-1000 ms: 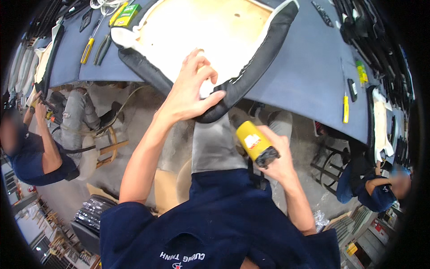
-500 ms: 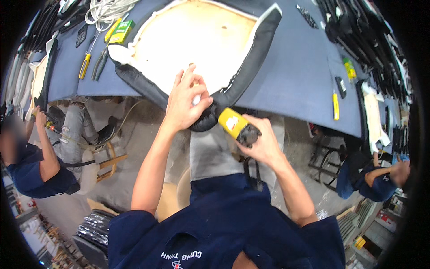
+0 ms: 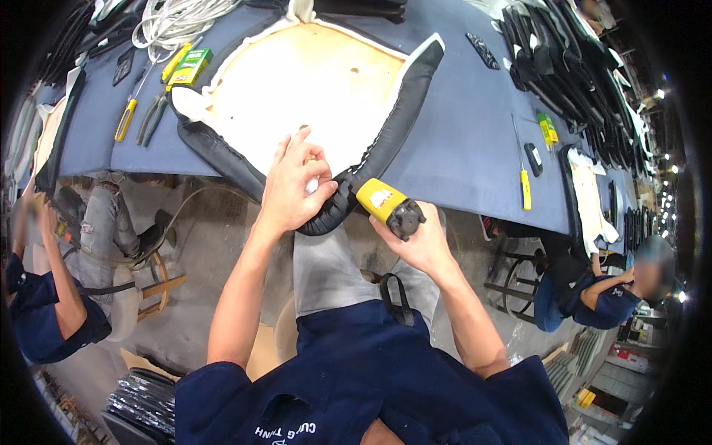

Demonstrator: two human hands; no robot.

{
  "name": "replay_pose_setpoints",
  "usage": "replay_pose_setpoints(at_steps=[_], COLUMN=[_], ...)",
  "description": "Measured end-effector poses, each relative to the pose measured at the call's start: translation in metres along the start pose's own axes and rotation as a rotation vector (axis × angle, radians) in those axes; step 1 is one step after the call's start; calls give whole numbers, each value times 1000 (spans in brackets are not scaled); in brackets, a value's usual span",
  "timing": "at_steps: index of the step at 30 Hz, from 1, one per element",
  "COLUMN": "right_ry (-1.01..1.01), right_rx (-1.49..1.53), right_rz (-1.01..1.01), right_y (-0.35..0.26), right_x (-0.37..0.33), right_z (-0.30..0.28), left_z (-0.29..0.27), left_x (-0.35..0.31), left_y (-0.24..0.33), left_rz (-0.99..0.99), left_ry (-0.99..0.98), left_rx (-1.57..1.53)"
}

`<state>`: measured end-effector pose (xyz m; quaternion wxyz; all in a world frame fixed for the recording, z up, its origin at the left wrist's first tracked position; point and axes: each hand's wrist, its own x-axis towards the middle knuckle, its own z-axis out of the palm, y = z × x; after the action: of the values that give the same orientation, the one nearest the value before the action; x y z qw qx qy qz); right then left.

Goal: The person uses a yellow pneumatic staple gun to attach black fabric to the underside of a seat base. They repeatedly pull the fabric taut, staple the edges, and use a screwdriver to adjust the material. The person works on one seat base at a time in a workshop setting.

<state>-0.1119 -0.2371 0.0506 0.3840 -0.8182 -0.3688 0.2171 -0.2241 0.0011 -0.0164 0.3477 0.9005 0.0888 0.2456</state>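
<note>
A chair seat pad (image 3: pixel 297 85) lies underside up on the table, its pale wooden board facing me. Black cover material (image 3: pixel 404 100) wraps its sides, with white padding along the edge. At the pad's near corner, my left hand (image 3: pixel 291 189) is pinched on the black cover, fingers curled over the board; a bit of white shows under the thumb. A yellow staple gun (image 3: pixel 382 202) with a black end is gripped in my right hand (image 3: pixel 419 245). Its front is at that same corner, close beside my left thumb; its nose is hidden.
On the blue-grey table (image 3: pixel 467 141), pliers (image 3: pixel 153 119), a yellow-handled screwdriver (image 3: pixel 126 120), a green-yellow box (image 3: pixel 190 67) and a white hose coil (image 3: pixel 174 26) lie left. Black covers (image 3: pixel 545 55) pile up right. Co-workers sit on the left (image 3: pixel 55 297) and right (image 3: pixel 612 300).
The view has shifted, so the table and pad sit slightly lower and further left. My left hand still pinches the corner, and the staple gun stays beside it.
</note>
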Motion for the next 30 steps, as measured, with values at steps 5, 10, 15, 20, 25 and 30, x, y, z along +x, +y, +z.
replay_pose_setpoints(at_steps=[5,10,15,20,25,30], right_ry=[5,3,127,311,513,531], right_rx=[17,-32,-140,-596,-584,-242], right_rz=[2,27,231,398,71,-136], right_y=[22,37,63,140,157,138], right_x=[5,-23,-28,8,8,36], right_z=[7,-29,-127,-170,-144,-133], left_z=[0,-10,-23,-34,-38,6], left_x=[-1,-5,-51,-112,-168,-234], left_y=[4,7,28,55,61,9], left_rz=[8,-8,96,-12,-254,-665], left_ry=[-4,-154,-247,-301,319,607], left_rx=[12,24,-28,-70,96,-532])
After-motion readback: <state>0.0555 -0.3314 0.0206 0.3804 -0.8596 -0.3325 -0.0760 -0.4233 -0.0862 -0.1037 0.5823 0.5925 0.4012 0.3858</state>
